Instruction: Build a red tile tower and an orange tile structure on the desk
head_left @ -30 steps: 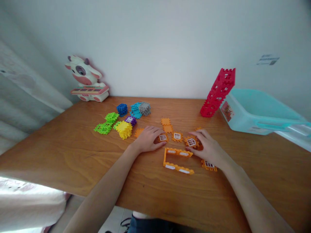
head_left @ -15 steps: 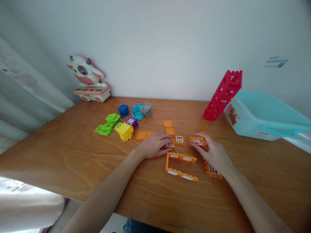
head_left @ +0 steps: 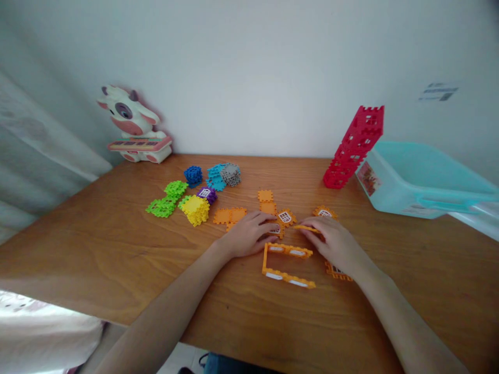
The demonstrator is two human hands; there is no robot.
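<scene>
My left hand rests on the table with curled fingers gripping an orange window tile, partly hidden by the fingertips. Just past it lies another orange window tile, turned at an angle. My right hand pinches an orange tile, seen nearly edge-on, between thumb and fingers. In front of both hands stands a three-sided orange frame of joined tiles. Beside the right hand are an orange window tile behind and orange window tiles nearer me, partly covered.
Flat orange tiles lie behind my left hand. Yellow, green, purple, blue and grey tile piles sit at left. A tall red tile tower stands before a turquoise bin. A cow toy keyboard occupies the back left.
My right hand has moved left with its orange tile, which has turned from showing its window to nearly edge-on. The angled window tile has rotated. My left hand stays at the same tile.
</scene>
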